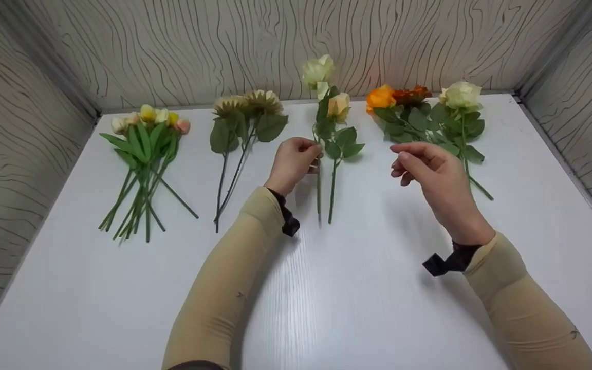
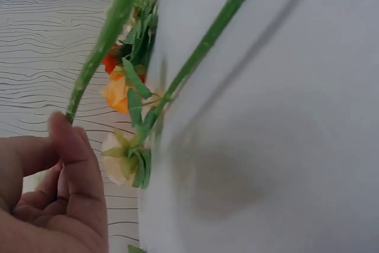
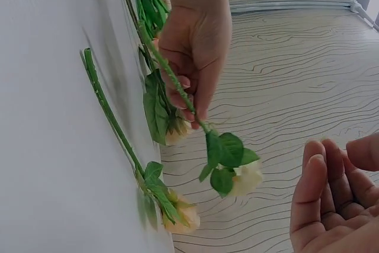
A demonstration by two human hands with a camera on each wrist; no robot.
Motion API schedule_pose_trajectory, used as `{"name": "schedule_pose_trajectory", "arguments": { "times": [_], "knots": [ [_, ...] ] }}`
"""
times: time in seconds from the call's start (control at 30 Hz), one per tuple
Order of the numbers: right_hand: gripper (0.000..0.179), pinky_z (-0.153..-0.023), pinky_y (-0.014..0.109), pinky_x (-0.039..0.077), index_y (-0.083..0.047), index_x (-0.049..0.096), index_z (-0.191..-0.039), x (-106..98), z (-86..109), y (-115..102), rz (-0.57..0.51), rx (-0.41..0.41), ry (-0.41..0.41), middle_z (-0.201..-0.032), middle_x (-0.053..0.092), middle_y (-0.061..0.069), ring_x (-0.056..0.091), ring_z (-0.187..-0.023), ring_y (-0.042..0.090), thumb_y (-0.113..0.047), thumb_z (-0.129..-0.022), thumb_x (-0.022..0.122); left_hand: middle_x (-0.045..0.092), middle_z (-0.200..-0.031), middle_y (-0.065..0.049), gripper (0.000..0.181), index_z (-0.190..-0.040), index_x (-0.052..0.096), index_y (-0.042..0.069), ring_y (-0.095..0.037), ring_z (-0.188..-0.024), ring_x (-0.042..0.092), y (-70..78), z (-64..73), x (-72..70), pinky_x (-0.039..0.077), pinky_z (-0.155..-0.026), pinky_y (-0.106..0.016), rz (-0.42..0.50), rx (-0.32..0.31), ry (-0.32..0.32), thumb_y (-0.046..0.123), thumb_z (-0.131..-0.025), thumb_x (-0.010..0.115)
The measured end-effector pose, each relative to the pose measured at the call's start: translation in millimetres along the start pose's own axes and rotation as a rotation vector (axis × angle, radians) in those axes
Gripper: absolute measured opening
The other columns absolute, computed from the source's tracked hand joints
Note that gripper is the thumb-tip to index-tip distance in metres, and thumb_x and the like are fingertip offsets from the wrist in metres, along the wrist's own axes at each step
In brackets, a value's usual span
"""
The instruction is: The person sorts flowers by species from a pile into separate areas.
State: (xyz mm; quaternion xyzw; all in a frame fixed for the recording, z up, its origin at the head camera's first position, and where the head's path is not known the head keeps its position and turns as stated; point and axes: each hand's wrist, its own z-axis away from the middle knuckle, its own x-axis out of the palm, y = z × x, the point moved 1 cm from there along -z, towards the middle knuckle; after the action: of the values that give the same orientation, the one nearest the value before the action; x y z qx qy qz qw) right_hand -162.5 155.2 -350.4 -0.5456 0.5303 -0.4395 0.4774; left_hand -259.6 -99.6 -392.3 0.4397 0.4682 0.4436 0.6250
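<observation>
My left hand [image 1: 293, 162] pinches the green stem of a white rose [image 1: 318, 71] between thumb and fingertips. The stem [image 2: 98, 51] slants up from the fingertips in the left wrist view. In the right wrist view this rose's bloom [image 3: 246, 177] hangs beyond the hand, with leaves just behind it. A peach rose [image 1: 339, 107] lies on the table just right of the held one. My right hand [image 1: 437, 180] hovers over the right part of the table, fingers loosely bent and holding nothing, in front of another white rose [image 1: 460, 96].
At the left lies a bunch of tulips [image 1: 147, 139] with crossing stems. Two pale flowers [image 1: 247, 105] with dark stems lie between it and my left hand. An orange rose [image 1: 381, 98] and a rust-coloured flower [image 1: 413, 94] lie at the back right, close to the patterned wall [image 1: 404, 41].
</observation>
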Motion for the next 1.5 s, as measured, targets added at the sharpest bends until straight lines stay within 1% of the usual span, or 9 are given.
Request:
{"name": "schedule_pose_trajectory", "arguments": {
  "times": [0.2, 0.37, 0.57, 0.77, 0.87, 1.0, 1.1, 1.27, 1.5],
  "knots": [
    [0.034, -0.076, 0.026, 0.056, 0.0, 0.067, -0.126, -4, -0.7, -4, 0.003, 0.011, 0.021, -0.103, 0.065, 0.017, 0.065, -0.094, 0.029, -0.023, -0.102, 0.067, 0.067, -0.097, -0.01, 0.02, -0.114, 0.069, 0.001, -0.017, -0.078, 0.064, -17.2, -4.9, 7.8, 0.058, -0.07, -0.029, -0.125, -0.061, -0.011, 0.017, -0.103, 0.063],
    [0.033, -0.074, 0.026, 0.056, 0.002, 0.067, -0.124, -11, -2.7, -9, -0.023, -0.028, 0.056, -0.102, 0.066, 0.018, 0.065, -0.092, 0.029, -0.021, -0.101, 0.068, 0.066, -0.09, -0.007, 0.015, -0.107, 0.071, 0.005, -0.016, -0.073, 0.063, -22.4, -7.4, 7.4, 0.054, -0.065, -0.027, -0.269, -0.097, 0.01, 0.017, -0.102, 0.065],
    [0.034, -0.073, 0.025, 0.056, 0.006, 0.066, -0.124, -18, -3.0, -14, -0.073, -0.067, 0.081, -0.101, 0.065, 0.019, 0.065, -0.09, 0.028, -0.019, -0.1, 0.068, 0.066, -0.09, -0.009, 0.019, -0.112, 0.067, 0.001, -0.015, -0.065, 0.062, -18.9, -6.2, 9.2, 0.053, -0.063, -0.03, -0.435, -0.039, -0.001, 0.015, -0.1, 0.066],
    [0.038, -0.072, 0.025, 0.056, 0.008, 0.065, -0.124, -30, -3.3, -19, -0.1, -0.089, 0.132, -0.101, 0.065, 0.02, 0.065, -0.089, 0.027, -0.019, -0.099, 0.07, 0.065, -0.088, -0.008, 0.024, -0.118, 0.063, 0.0, -0.018, -0.069, 0.061, -15.8, -3.2, 12.2, 0.051, -0.077, -0.033, -0.609, 0.016, -0.031, 0.015, -0.1, 0.065],
    [0.038, -0.07, 0.025, 0.055, 0.01, 0.064, -0.123, -41, -4.0, -23, -0.145, -0.107, 0.183, -0.098, 0.066, 0.019, 0.066, -0.087, 0.026, -0.018, -0.098, 0.071, 0.065, -0.085, -0.007, 0.019, -0.111, 0.067, 0.001, -0.02, -0.072, 0.059, -14.4, -1.9, 14.0, 0.05, -0.078, -0.034, -0.703, 0.052, -0.051, 0.016, -0.101, 0.062],
    [0.036, -0.065, 0.025, 0.055, 0.014, 0.063, -0.121, -58, -6.1, -28, -0.24, -0.146, 0.257, -0.093, 0.067, 0.018, 0.066, -0.081, 0.025, -0.012, -0.097, 0.072, 0.061, -0.082, -0.004, 0.018, -0.094, 0.067, 0.006, -0.02, -0.073, 0.054, -10.9, -0.4, 15.4, 0.047, -0.071, -0.035, -0.83, 0.089, -0.056, 0.02, -0.102, 0.063],
    [0.035, -0.062, 0.026, 0.054, 0.015, 0.064, -0.12, -71, -8.0, -29, -0.28, -0.159, 0.295, -0.092, 0.067, 0.019, 0.066, -0.08, 0.026, -0.009, -0.096, 0.073, 0.057, -0.077, -0.003, 0.024, -0.083, 0.062, 0.009, -0.02, -0.07, 0.051, -8.3, 0.4, 14.4, 0.044, -0.066, -0.034, -0.868, 0.082, -0.065, 0.023, -0.103, 0.063],
    [0.034, -0.061, 0.025, 0.053, 0.01, 0.067, -0.119, -89, -12.3, -23, -0.183, -0.115, 0.341, -0.093, 0.067, 0.017, 0.066, -0.083, 0.024, -0.013, -0.095, 0.074, 0.052, -0.073, -0.002, 0.03, -0.076, 0.056, 0.01, -0.019, -0.068, 0.05, -5.5, 1.2, 10.5, 0.041, -0.064, -0.032, -0.866, 0.055, -0.07, 0.024, -0.102, 0.063],
    [0.029, -0.06, 0.021, 0.049, -0.001, 0.071, -0.119, -101, -19.1, -6, 0.074, 0.002, 0.352, -0.094, 0.068, 0.008, 0.066, -0.083, 0.018, -0.022, -0.098, 0.071, 0.059, -0.081, -0.001, 0.019, -0.086, 0.062, 0.011, -0.019, -0.074, 0.052, -7.2, 1.5, 12.5, 0.044, -0.068, -0.034, -0.89, 0.049, -0.089, 0.024, -0.096, 0.071]
  ]
}}
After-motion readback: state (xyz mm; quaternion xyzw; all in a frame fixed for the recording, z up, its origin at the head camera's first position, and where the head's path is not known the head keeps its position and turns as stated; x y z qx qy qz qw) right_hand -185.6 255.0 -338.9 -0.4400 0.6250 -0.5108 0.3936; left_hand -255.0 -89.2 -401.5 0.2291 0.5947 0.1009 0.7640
